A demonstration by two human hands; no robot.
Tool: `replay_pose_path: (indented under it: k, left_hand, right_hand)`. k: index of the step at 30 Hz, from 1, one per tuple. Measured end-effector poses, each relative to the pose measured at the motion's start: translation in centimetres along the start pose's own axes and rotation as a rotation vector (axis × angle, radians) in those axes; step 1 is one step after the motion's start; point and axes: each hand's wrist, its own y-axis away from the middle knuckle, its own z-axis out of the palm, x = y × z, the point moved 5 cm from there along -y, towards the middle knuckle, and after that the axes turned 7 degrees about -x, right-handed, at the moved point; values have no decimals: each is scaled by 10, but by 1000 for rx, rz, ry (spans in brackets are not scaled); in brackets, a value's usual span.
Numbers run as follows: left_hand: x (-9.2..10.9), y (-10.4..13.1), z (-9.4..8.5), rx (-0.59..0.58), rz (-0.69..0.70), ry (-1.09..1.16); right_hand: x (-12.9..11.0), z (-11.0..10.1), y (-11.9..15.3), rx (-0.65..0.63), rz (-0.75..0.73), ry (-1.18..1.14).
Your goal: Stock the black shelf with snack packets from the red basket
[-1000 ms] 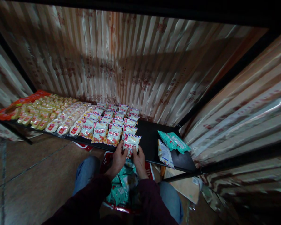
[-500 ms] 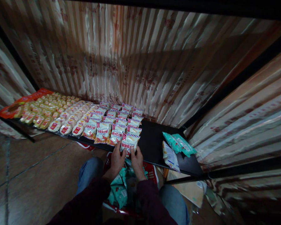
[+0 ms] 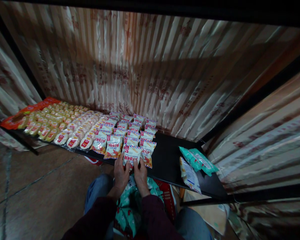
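Both hands grip a white snack packet (image 3: pixel 132 155) with red lettering, one at each side, at the front edge of the black shelf (image 3: pixel 165 150). My left hand (image 3: pixel 121 175) has its fingers at the packet's lower left. My right hand (image 3: pixel 140 175) pinches the lower right. Close to the right fingers, another packet (image 3: pixel 147 151) of the same kind rests on the shelf. Rows of matching packets (image 3: pixel 113 145) stand behind and to the left. Below my hands, teal packets (image 3: pixel 128 213) lie in a red container between my knees, partly covered by my arms.
Round wrapped cakes (image 3: pixel 72 140) and small yellow wrapped pieces (image 3: pixel 45 131) fill the shelf's left, by an orange bag (image 3: pixel 12 120). Teal packets (image 3: pixel 200 160) and a white packet (image 3: pixel 190 175) lie at the right end. Black frame bars and a striped curtain (image 3: pixel 152 66) surround the shelf.
Both hands have shifted left with the packet held between them. A packet now shows on the front row at the right, where the hands were. The view has tilted slightly.
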Motion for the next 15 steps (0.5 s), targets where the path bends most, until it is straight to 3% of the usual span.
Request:
replay_pose_path:
  k: [15]
  left_hand:
    - [-7,-4,0,-46,-23,45]
  right_hand:
    - [3,8,2,30,47,103]
